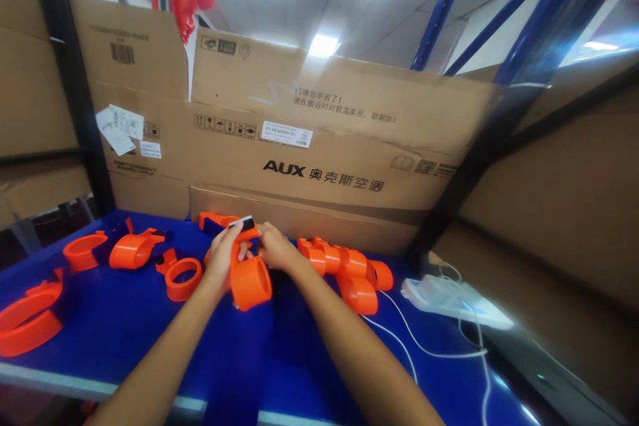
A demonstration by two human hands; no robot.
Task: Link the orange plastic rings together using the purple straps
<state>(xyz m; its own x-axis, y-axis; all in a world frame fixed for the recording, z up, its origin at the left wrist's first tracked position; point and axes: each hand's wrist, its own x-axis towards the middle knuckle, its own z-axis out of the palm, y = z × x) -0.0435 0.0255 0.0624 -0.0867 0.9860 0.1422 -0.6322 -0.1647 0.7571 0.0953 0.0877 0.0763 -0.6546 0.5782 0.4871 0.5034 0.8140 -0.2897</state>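
With both hands, left hand [222, 256] and right hand [273, 247], each in a clenched grip on the orange ring part [249, 279] above the bench [124, 326], a slip could knock it into the loose orange pieces [349, 273].

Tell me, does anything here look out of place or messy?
A white paper label on the cardboard box at left hangs crooked and partly peeled. Loose white cables trail across the blue table. The orange parts look undamaged.

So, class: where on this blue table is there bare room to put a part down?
Bare blue table lies near the front edge, left of the left hand, and between the forearms. The far edge is crowded with orange rings and orange parts; white cables cross the right.
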